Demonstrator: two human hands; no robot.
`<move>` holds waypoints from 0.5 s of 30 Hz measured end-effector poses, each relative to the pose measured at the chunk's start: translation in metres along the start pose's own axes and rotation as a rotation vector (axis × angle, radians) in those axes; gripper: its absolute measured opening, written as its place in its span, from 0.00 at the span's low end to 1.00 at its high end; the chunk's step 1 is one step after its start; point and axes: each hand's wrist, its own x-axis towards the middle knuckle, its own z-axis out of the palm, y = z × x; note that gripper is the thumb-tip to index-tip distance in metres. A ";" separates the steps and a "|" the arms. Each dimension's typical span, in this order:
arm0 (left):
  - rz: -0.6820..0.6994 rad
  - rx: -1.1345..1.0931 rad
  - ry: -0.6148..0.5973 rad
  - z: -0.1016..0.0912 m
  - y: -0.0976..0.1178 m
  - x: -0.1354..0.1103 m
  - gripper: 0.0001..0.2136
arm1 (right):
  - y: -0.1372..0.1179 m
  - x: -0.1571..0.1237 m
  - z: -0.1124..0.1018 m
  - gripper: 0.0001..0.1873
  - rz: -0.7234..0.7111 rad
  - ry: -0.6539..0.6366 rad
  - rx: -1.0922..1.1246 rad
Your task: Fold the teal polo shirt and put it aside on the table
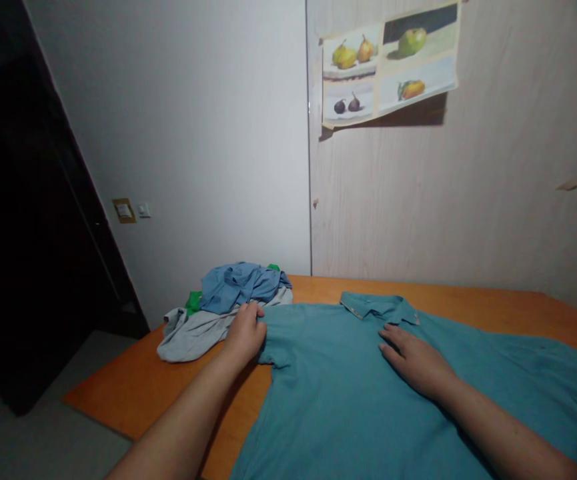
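A teal polo shirt [338, 387] lies spread over the table, its collar [381, 305] toward the wall and its lower part cut off by the frame's bottom edge. My left hand [246, 335] is closed on the end of the shirt's left-side sleeve. Flat on the chest, just below the collar, rests my right hand [413, 357] with its fingers stretched out. The other sleeve [553, 367] reaches out to the right edge of the frame.
Beside my left hand sits a crumpled pile of clothes: a blue garment [241, 285] over a grey one [193, 337], with bits of green showing. The orange table [118, 393] meets the wall behind. A dark doorway [28, 233] stands at the left.
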 end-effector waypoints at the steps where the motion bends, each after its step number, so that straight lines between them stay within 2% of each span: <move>1: -0.010 0.015 -0.018 -0.001 -0.004 -0.005 0.11 | 0.000 0.000 0.000 0.28 0.000 0.000 0.003; 5: -0.070 0.039 -0.084 -0.001 -0.021 -0.013 0.08 | 0.000 0.000 0.000 0.28 0.003 0.009 0.000; 7: -0.126 0.042 -0.062 -0.001 -0.028 -0.011 0.04 | -0.001 -0.001 0.000 0.28 0.000 0.006 -0.007; 9: -0.174 0.042 -0.041 0.000 -0.032 -0.009 0.07 | -0.002 -0.001 -0.002 0.29 -0.001 -0.001 -0.013; 11: -0.182 0.033 -0.058 0.002 -0.032 -0.011 0.10 | -0.003 -0.001 -0.003 0.29 0.000 -0.008 -0.020; 15: -0.105 0.008 -0.161 0.010 -0.021 -0.022 0.07 | -0.004 0.000 -0.005 0.29 0.004 -0.015 -0.026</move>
